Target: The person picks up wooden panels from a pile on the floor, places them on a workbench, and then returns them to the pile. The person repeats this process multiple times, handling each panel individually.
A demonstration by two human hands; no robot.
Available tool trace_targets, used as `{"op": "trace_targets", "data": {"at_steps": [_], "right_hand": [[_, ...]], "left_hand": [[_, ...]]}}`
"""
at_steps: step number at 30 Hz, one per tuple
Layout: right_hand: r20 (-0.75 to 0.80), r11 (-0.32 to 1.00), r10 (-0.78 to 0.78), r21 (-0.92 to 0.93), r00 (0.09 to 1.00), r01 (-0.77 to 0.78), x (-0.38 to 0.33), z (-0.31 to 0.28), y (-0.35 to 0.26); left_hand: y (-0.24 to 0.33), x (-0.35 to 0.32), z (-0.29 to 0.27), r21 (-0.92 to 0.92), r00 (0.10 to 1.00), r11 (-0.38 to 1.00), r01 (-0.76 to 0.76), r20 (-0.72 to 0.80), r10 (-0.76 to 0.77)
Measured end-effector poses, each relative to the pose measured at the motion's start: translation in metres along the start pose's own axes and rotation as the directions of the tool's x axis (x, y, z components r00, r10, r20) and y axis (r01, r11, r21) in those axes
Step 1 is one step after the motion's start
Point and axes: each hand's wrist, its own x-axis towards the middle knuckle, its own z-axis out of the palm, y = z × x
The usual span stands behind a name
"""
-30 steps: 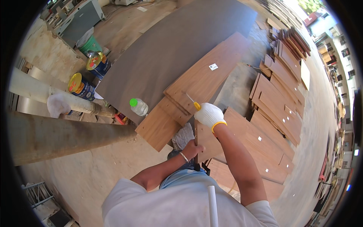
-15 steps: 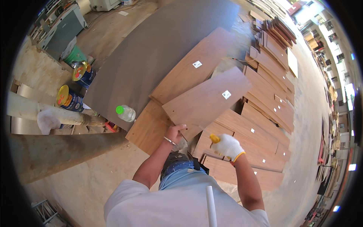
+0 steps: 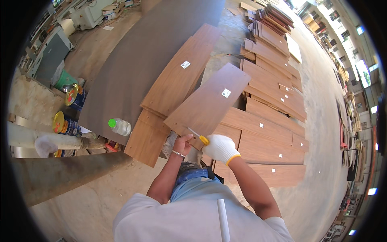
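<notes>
A brown wooden panel with a white label lies at a slant in front of me, its near end at my waist. My left hand, bare with a band at the wrist, grips that near edge, thumb on top. A white knit glove covers my right hand, which is closed around a yellow-handled screwdriver. Its metal shaft points left over the panel's near end, beside small dark holes; whether the tip touches the wood I cannot tell. Left of this panel, more labelled wooden panels are stacked on a large dark board.
A clear bottle with a green cap lies on the dark board. Several rows of panels cover the floor to the right. At left are paint cans, a green bucket and a thick pipe.
My right hand has moved left with the screwdriver, bringing it over the panel's near end. My left hand still holds that edge. The whole view has shifted slightly.
</notes>
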Motion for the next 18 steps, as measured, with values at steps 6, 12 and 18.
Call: {"op": "trace_targets", "data": {"at_steps": [6, 12, 18], "right_hand": [[0.145, 0.994, 0.107, -0.036, 0.984, -0.103, -0.058, 0.021, 0.038], [-0.01, 0.946, 0.304, 0.122, 0.953, -0.301, -0.043, 0.043, 0.103], [-0.024, 0.783, 0.576, 0.301, 0.817, -0.544, -0.017, 0.042, 0.217]], "left_hand": [[0.001, -0.027, -0.014, 0.14, 0.998, 0.99, -0.025, -0.052, 0.033], [-0.002, -0.047, -0.016, 0.231, 0.999, 0.973, 0.007, -0.034, 0.001], [0.023, -0.112, 0.019, 0.393, 0.999, 0.92, 0.0, -0.034, 0.014]]}}
